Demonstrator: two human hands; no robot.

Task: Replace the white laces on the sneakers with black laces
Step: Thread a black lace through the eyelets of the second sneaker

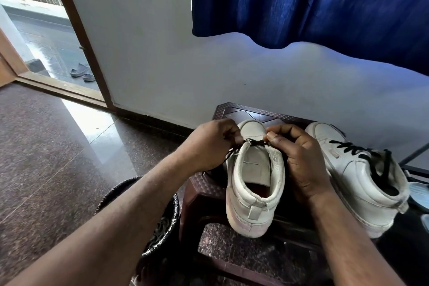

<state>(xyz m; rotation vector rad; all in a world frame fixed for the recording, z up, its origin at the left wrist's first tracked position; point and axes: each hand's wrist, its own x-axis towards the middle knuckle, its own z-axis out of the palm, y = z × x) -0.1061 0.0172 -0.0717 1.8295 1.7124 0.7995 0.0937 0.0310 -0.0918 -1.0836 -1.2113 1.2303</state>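
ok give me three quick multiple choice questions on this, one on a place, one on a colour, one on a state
1. The left sneaker stands:
A. on the floor
B. on a stool
C. on a shelf

2. The laces on the right sneaker are:
A. black
B. white
C. red

3. The left hand and right hand are:
A. flat on the stool
B. empty
C. pinching a black lace

Answers:
1 B: the brown stool top shows under and around it.
2 A: black strands cross its white front.
3 C: thumb and finger of each hand close on the lace stretched across the left sneaker.
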